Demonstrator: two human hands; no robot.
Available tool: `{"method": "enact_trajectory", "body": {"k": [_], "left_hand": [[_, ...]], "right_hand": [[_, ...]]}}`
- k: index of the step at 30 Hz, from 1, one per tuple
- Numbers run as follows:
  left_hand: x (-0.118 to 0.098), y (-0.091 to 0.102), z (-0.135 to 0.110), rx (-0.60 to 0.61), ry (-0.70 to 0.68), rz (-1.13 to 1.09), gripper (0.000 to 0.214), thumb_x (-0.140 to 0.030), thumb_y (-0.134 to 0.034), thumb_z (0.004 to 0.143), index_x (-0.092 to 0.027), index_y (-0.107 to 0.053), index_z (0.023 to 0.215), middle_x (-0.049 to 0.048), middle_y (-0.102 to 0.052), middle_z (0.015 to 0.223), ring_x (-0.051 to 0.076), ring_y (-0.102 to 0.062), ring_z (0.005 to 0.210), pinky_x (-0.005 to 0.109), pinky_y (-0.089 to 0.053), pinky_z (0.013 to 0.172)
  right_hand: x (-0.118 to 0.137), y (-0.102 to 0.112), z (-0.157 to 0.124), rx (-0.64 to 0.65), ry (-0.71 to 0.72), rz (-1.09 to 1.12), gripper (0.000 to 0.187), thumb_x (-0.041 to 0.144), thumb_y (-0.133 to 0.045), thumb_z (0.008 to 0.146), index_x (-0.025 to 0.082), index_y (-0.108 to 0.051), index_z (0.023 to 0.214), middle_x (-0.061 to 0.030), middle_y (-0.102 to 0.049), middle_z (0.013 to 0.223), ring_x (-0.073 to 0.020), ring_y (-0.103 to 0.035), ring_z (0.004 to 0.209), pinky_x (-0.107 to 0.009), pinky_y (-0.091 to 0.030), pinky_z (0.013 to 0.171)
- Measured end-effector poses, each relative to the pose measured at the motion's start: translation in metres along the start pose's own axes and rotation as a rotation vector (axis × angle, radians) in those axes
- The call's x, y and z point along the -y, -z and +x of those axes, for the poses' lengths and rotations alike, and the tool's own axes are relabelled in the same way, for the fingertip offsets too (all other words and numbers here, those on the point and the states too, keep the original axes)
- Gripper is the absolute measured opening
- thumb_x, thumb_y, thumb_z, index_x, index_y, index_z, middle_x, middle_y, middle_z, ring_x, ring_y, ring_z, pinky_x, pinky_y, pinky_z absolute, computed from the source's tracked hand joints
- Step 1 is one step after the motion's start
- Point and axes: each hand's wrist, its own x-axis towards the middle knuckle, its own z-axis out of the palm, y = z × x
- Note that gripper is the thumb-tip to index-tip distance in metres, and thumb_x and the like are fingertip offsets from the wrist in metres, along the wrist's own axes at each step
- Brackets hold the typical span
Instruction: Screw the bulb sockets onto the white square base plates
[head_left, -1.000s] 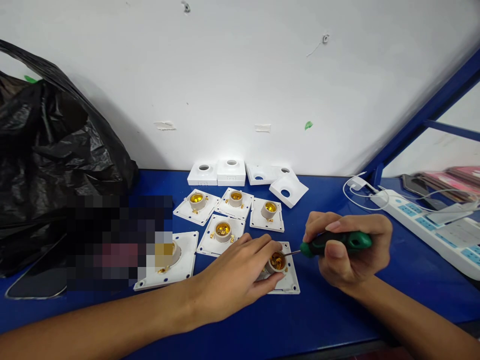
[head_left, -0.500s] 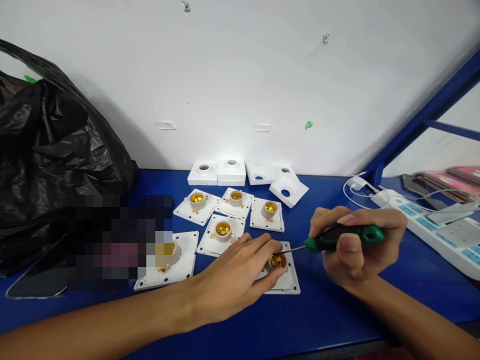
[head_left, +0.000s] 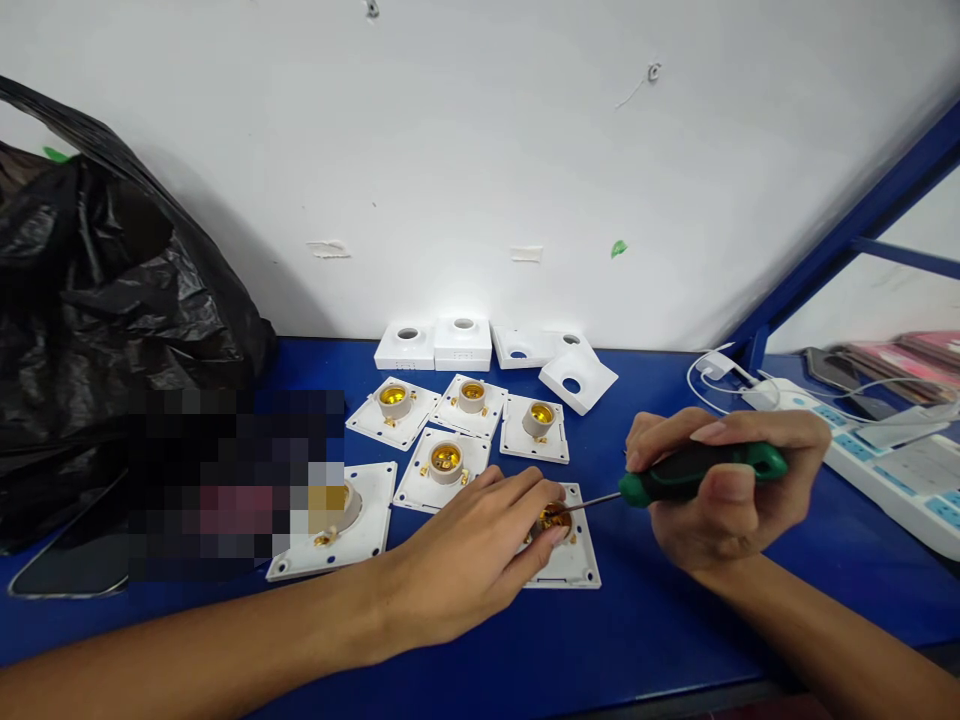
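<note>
My left hand (head_left: pixel 491 545) grips a lamp socket on a square white base (head_left: pixel 577 570), its fingers around the round collar. The base lies flat on the blue table (head_left: pixel 660 640), partly hidden under that hand. In my right hand (head_left: pixel 739 500) is a screwdriver (head_left: pixel 690 475) with a green and black handle, held at a slant. Its thin shaft reaches left into the brass-coloured inside of the socket; the tip is hard to make out. Nearest to my left hand stands another lamp socket (head_left: pixel 444 465) on its white base.
Several more lamp sockets (head_left: pixel 393 402) lie behind. White covers with round holes (head_left: pixel 577 380) rest along the wall. A black plastic bag (head_left: pixel 135 260) and a phone (head_left: pixel 71 555) are at left, partly beside a blurred patch. A power strip (head_left: pixel 862 450) with cables lies at right.
My right hand and the screwdriver have shifted slightly right, the handle tilting up a little at its rear end. My left hand stays on the socket.
</note>
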Motion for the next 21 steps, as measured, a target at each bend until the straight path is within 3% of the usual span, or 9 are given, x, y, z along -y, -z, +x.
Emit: {"method": "enact_trajectory", "body": {"k": [13, 21], "left_hand": [[-0.0015, 0.0035, 0.0009, 0.015, -0.027, 0.007, 0.014, -0.025, -0.041, 0.112, -0.022, -0.054, 0.111, 0.0018, -0.064, 0.100, 0.021, -0.062, 0.085, 0.037, -0.047, 0.084], [-0.0025, 0.0041, 0.0001, -0.014, -0.030, -0.010, 0.009, -0.022, -0.042, 0.110, -0.023, -0.051, 0.107, 0.0006, -0.063, 0.097, 0.020, -0.061, 0.083, 0.035, -0.047, 0.080]], "right_hand": [[0.0014, 0.0001, 0.0024, -0.058, -0.041, -0.027, 0.014, 0.032, -0.070, 0.093, 0.022, -0.060, 0.097, 0.0089, -0.054, 0.062, -0.0150, -0.058, 0.039, -0.031, -0.045, 0.033], [0.0051, -0.0015, 0.0061, -0.073, -0.093, -0.058, 0.017, 0.035, -0.069, 0.093, 0.023, -0.058, 0.093, 0.0076, -0.060, 0.057, -0.0150, -0.054, 0.034, -0.031, -0.047, 0.037]]}}
